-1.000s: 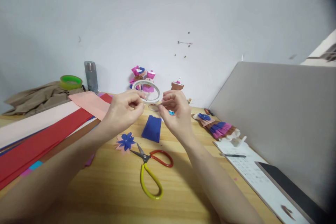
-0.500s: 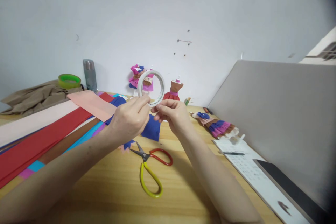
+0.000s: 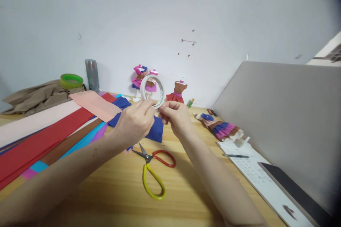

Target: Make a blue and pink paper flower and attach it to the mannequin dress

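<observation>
A roll of white tape is held upright above the table, its open ring facing me. My left hand is closed on the roll's lower left edge. The fingers of my right hand are pinched together at its lower right edge; whether they hold the tape's loose end is too small to tell. Below the hands, scissors with one red and one yellow handle lie on the table with blades apart. A blue piece of crepe paper lies behind my hands, partly hidden by them.
Coloured paper strips cover the left side. Behind them are brown cloth, a green tape roll and a flask. Small paper dresses stand by the wall. Another paper dress lies near a keyboard and laptop.
The tape roll has turned a little and sits slightly lower, with both hands still at its lower edge. The whole view has shifted slightly.
</observation>
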The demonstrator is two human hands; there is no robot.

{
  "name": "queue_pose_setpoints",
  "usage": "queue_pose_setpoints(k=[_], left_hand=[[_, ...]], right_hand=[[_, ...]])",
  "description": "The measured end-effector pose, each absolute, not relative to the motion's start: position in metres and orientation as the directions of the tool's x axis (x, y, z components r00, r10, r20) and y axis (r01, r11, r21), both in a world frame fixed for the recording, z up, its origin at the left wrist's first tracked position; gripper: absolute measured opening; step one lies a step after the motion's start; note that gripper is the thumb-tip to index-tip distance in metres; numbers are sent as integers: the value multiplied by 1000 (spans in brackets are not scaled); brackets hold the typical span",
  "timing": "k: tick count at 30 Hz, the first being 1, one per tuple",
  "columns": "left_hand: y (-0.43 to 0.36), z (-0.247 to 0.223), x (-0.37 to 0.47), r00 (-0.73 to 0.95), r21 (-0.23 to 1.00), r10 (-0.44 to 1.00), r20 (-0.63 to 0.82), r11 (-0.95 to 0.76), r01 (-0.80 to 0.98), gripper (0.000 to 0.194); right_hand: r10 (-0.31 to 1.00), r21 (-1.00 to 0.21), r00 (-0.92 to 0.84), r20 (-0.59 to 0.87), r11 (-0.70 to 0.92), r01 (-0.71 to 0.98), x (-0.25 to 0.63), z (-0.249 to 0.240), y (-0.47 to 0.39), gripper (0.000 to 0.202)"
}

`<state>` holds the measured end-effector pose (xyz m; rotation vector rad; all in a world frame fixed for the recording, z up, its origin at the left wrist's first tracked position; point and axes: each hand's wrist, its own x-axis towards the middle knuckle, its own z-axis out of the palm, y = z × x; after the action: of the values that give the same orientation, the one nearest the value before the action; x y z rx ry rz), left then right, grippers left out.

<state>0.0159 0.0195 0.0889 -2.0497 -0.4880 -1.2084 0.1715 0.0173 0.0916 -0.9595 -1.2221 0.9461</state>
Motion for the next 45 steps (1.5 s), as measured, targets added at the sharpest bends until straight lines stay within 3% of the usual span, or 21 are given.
queue_pose_setpoints(k=[6, 11, 13, 15, 17, 19, 21, 24, 27, 31, 34, 37, 39, 41, 45], left_hand=[[19, 84, 20, 498, -402, -45, 866, -655, 640, 19], [20, 86, 17, 448, -251, 60, 892, -760, 600, 19], [20, 92, 14, 415, -94, 200, 888, -803, 588, 21], [19, 102, 9, 365, 137, 409, 837, -801, 583, 21], [19, 114, 1, 296, 393, 621, 726, -728, 562, 20], [20, 127, -11, 268, 633, 807, 526, -582, 511, 18], [22, 138, -24, 284, 793, 889, 359, -451, 409, 18], [28, 149, -42, 334, 925, 913, 232, -314, 214, 12], [34, 153, -53, 327, 964, 919, 220, -256, 70, 10], [40, 153, -54, 238, 971, 944, 229, -240, 19, 11], [46, 149, -51, 211, 970, 947, 241, -243, -17, 11], [51, 145, -50, 222, 969, 943, 248, -239, -67, 11], [53, 143, -51, 238, 966, 937, 254, -237, -101, 10], [54, 142, -52, 244, 964, 935, 258, -232, -129, 10], [55, 141, -52, 243, 958, 937, 253, -207, -201, 10]], right_hand=[[938, -934, 149, 313, 333, -131, 167, 86, 22, 17], [927, -925, 118, 356, 368, -97, 171, 85, 25, 16], [911, -914, 83, 405, 406, 4, 174, 85, 27, 14], [880, -871, 45, 473, 458, 179, 180, 86, 29, 13], [830, -755, 28, 557, 491, 434, 189, 86, 33, 13], [771, -567, 19, 637, 451, 689, 200, 84, 39, 12], [740, -403, 9, 672, 356, 843, 212, 79, 47, 11], [758, -324, 47, 650, 220, 920, 229, 72, 60, 11], [809, -399, 85, 581, 192, 896, 239, 72, 65, 10], [870, -451, 69, 489, 184, 874, 233, 83, 50, 12], [951, -433, -291, 106, 308, 847, 216, 81, 23, 15], [918, -418, -390, -71, 328, 847, 198, 62, -12, 14], [890, -343, -424, -166, 351, 871, 191, 46, -34, 38], [918, -250, -367, -150, 324, 913, 188, 34, -51, 61], [908, -255, -363, -211, 307, 917, 188, 26, -67, 64]])
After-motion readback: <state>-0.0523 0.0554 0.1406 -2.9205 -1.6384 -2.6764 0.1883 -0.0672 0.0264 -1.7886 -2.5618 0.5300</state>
